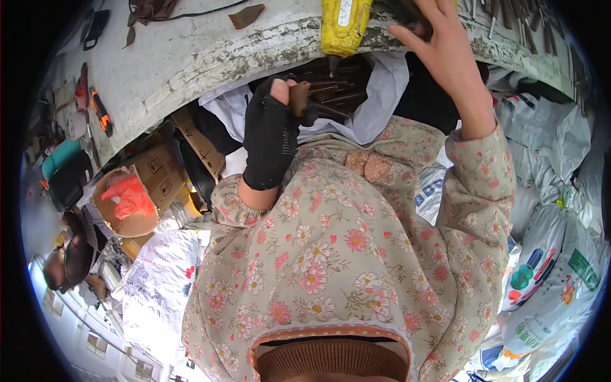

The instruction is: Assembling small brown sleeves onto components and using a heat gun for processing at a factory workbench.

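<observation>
Nearest, a floral smock (356,245) with pink and white blossoms fills the lower middle, a brown ribbed collar (331,358) at its neck. Past it, the left hand (270,130), in a black fingerless glove, pinches a small brown strip-like piece (298,99) between thumb and fingers, just above a white cloth or bag (389,79) laid open and holding many slim dark-brown strips (340,95). The bare right hand (444,54) is raised at the bench edge, thumb spread wide from the fingers; a dark thing shows beside the thumb, and I cannot tell whether it is held. To the left sits a printed cardboard carton (153,167) with dark square symbols, a red plastic bag (130,196) at its mouth, above a white plastic bag (162,280) printed in red. On the right, plastic bags (547,305) carry a green panel and red and teal shapes. Farther off, on the worn pale bench (191,57), lie a yellow tool (344,32) with a pale label and dark pointed tip, an orange-and-black utility knife (100,113), a brown scrap (247,16) and slender hand tools (509,16).
</observation>
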### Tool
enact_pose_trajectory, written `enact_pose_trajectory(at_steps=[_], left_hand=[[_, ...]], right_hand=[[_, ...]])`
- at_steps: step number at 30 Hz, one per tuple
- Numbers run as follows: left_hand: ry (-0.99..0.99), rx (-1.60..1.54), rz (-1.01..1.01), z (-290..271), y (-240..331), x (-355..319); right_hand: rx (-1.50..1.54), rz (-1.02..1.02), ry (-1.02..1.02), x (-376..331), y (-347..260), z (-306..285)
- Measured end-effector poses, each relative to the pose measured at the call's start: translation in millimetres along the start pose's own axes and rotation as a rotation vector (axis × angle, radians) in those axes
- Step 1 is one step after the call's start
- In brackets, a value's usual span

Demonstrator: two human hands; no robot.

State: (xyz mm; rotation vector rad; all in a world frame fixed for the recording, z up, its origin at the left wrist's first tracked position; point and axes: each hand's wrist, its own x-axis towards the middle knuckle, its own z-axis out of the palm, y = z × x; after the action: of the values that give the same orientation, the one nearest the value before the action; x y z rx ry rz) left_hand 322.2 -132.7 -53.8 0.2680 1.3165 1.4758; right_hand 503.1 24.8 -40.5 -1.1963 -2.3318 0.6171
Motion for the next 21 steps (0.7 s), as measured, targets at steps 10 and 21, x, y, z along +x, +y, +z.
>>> enact_pose_trajectory(at_steps=[10,21], left_hand=[[-0.175,-0.372,-0.329,-12,6,1],[-0.072,0.162,-0.131,-10,9,-11]], right_hand=[[0.656,0.092,-0.443,-71,-59,-26],[0.584,0.086,-0.534,-64,-75,-44]])
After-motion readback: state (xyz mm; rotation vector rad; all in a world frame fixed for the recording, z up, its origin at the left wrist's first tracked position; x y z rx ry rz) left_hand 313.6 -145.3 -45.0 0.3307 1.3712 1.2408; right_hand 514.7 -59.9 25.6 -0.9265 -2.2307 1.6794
